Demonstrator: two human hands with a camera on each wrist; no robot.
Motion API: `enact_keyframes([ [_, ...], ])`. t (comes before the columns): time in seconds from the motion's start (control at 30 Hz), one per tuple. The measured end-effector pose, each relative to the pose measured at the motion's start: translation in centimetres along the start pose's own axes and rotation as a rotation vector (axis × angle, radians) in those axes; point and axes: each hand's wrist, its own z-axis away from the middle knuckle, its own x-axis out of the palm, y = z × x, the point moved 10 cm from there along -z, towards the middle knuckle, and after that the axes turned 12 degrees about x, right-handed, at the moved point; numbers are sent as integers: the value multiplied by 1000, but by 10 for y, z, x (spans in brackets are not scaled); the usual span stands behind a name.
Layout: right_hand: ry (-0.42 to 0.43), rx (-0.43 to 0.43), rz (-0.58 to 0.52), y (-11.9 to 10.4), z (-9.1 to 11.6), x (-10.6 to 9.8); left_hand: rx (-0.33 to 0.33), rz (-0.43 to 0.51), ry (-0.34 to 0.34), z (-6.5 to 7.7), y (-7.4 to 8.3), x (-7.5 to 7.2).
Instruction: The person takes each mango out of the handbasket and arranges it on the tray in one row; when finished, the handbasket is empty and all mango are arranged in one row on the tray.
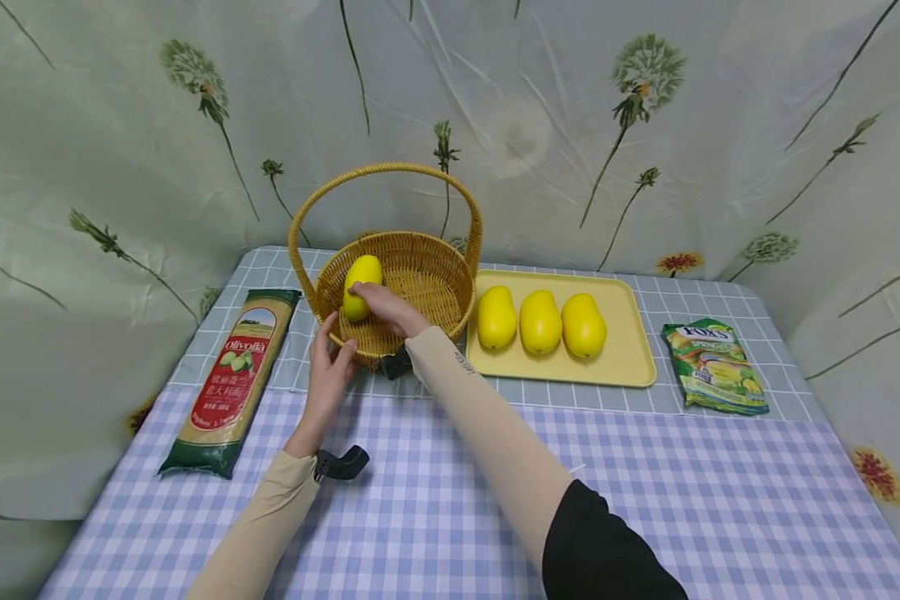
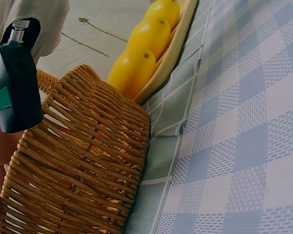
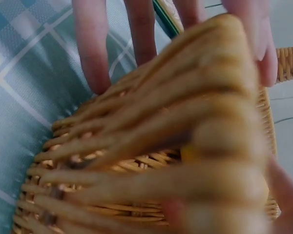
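A brown wicker basket [image 1: 438, 275] with a tall arched handle [image 1: 386, 168] stands at the back of the table. My right hand [image 1: 390, 308] reaches over its front rim and holds a yellow mango-shaped fruit [image 1: 364, 270] inside, at the left wall. On the basket's front left rim my left hand [image 1: 326, 390] grips, thumb at the rim and fingers along the outside. The right wrist view shows those fingers [image 3: 92, 48] against the weave, while the wicker hides most of the fruit. In the left wrist view the basket wall [image 2: 83, 165] fills the near side.
Right of the basket lies a yellow tray [image 1: 626, 342] bearing three more such fruits [image 1: 540, 323]. Farther right is a green FOX'S candy bag [image 1: 716, 367]. A long Olivoilà pasta packet [image 1: 232, 375] lies on the left. Checked cloth [image 1: 457, 500] covers the front; a floral curtain [image 1: 532, 125] hangs behind.
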Motion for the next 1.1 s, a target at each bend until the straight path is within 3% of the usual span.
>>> enact_keyframes([
  [0.1,26,0,16,1,1,-3,8,3,0,0,1,1],
  [0.27,0,-31,34,-1,2,2,19,2,-10,0,3,2],
  [0.4,114,-54,43,-1,6,-9,-1,14,-23,3,13,5],
  [0.5,225,-96,87,-4,11,-22,-6,13,-20,3,12,4],
  [0.63,302,-187,176,-14,18,-39,11,-1,-8,-1,1,2],
  [0.73,323,-247,231,-20,27,-51,3,2,-7,-1,2,2],
  [0.93,296,-314,302,-24,44,-76,-30,19,-8,4,15,4],
  [1.1,182,-345,178,-21,61,-97,-40,20,-5,5,17,4],
])
